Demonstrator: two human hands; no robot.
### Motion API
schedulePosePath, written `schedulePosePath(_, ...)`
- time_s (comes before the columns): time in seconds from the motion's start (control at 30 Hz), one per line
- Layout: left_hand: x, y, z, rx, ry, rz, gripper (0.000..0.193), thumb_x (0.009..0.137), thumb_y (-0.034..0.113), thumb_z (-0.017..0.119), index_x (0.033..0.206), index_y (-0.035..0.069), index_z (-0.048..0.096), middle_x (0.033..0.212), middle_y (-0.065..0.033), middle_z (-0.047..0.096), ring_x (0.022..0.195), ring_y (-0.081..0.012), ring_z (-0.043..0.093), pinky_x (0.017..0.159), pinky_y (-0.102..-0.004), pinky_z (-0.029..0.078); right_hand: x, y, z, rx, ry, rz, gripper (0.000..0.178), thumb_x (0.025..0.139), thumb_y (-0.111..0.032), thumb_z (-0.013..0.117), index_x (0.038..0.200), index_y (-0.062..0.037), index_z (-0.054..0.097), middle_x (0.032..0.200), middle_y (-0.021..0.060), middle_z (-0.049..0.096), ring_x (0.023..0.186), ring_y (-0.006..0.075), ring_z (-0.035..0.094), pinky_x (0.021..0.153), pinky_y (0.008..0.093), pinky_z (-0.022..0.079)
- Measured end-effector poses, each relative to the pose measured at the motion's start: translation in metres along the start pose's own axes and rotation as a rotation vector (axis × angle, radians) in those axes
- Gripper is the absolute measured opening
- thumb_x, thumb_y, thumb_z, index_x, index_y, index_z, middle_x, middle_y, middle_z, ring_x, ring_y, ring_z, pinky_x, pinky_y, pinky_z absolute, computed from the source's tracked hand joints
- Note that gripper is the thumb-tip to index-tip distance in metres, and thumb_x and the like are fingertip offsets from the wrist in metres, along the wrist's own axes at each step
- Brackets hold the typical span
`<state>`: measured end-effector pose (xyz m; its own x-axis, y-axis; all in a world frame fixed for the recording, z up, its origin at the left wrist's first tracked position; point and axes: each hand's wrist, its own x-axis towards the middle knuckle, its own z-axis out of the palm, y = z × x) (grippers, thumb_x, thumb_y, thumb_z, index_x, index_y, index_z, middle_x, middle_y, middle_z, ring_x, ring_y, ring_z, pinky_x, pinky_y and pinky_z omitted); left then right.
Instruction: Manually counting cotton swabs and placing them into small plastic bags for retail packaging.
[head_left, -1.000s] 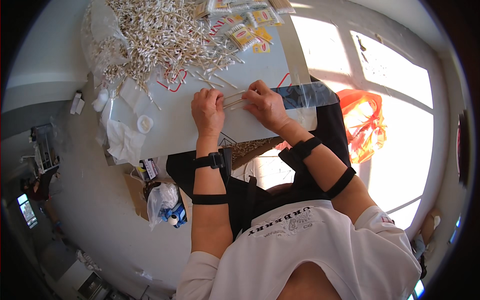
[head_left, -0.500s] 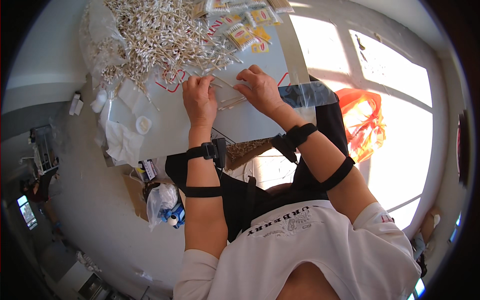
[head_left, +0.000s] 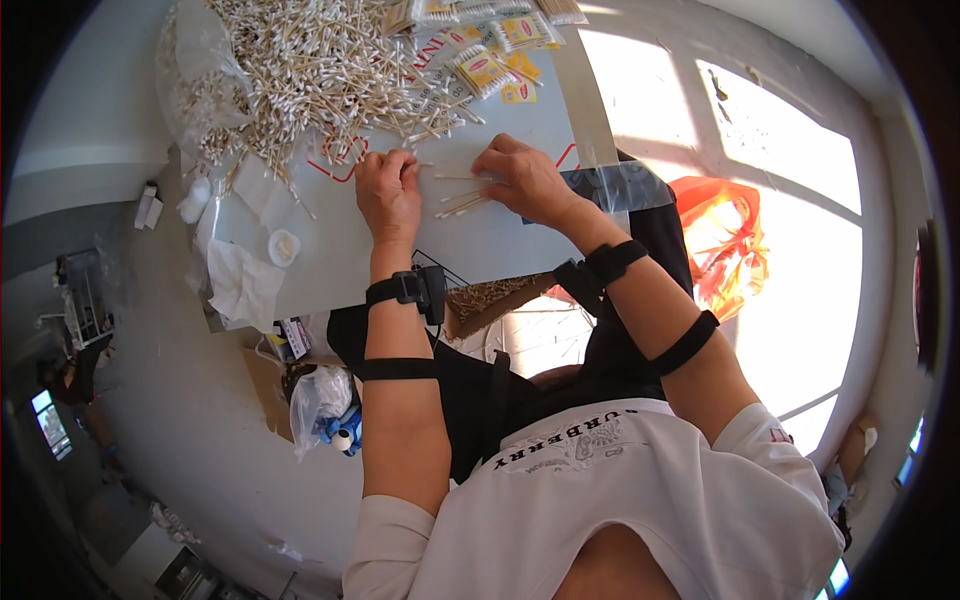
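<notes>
A large heap of cotton swabs (head_left: 310,80) covers the far left of the table. Just below it my left hand (head_left: 388,195) has its fingers drawn together in a pinch, with the white tip of a swab poking out beside them. To the right, my right hand (head_left: 528,182) has thumb and fingers closed on the end of a cotton swab (head_left: 458,177) that points left. Under those fingers a few more swabs (head_left: 462,207) lie side by side on the grey tabletop (head_left: 350,250). The fingertips of both hands are partly hidden.
Packed swab bags with yellow labels (head_left: 483,72) lie at the far edge. A small white round lid (head_left: 284,248) and white tissue (head_left: 240,285) sit at the near left. Clear plastic film (head_left: 635,188) overhangs the right edge; an orange bag (head_left: 722,245) stands beyond.
My left hand has shifted slightly left, away from my right hand. The swab in my right fingers has gone from slanted to nearly level, beside the loose ones.
</notes>
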<state>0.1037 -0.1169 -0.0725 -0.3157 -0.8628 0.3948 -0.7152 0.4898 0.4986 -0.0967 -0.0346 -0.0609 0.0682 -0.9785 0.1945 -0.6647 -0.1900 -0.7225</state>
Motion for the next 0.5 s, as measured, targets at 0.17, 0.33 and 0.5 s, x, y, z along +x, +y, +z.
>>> schedulePosePath(0.17, 0.0, -0.001, 0.002, -0.014, -0.008, -0.018, 0.019, 0.072, 0.004, 0.073, 0.084, 0.013, 0.063, 0.082, -0.0055, 0.054, 0.085, -0.0298, 0.054, 0.073, -0.041, 0.046, -0.011, -0.014, 0.005, -0.045, 0.069, -0.055, 0.029, 0.063, -0.006, 0.08, 0.086, -0.0079, 0.062, 0.096, 0.0058, 0.055, 0.096, 0.0293, 0.057, 0.083, 0.0398, 0.048)
schedulePosePath(0.33, -0.002, 0.008, 0.004, -0.083, -0.022, -0.046, 0.022, 0.073, 0.001, 0.069, 0.091, 0.013, 0.064, 0.085, -0.0052, 0.057, 0.088, -0.0296, 0.055, 0.077, -0.0412, 0.047, -0.021, -0.015, 0.011, -0.081, 0.032, -0.057, 0.024, 0.064, -0.012, 0.078, 0.08, -0.0115, 0.06, 0.091, 0.0053, 0.055, 0.092, 0.0279, 0.056, 0.08, 0.0402, 0.047)
schedulePosePath(0.5, -0.004, -0.015, -0.013, 0.025, 0.049, -0.105, 0.034, 0.072, -0.003, 0.066, 0.102, 0.013, 0.065, 0.1, -0.0062, 0.057, 0.099, -0.0304, 0.052, 0.086, -0.0404, 0.046, -0.024, -0.014, 0.011, -0.046, 0.05, -0.094, 0.022, 0.066, -0.012, 0.077, 0.081, -0.011, 0.06, 0.09, 0.0058, 0.055, 0.091, 0.0282, 0.056, 0.079, 0.0402, 0.047)
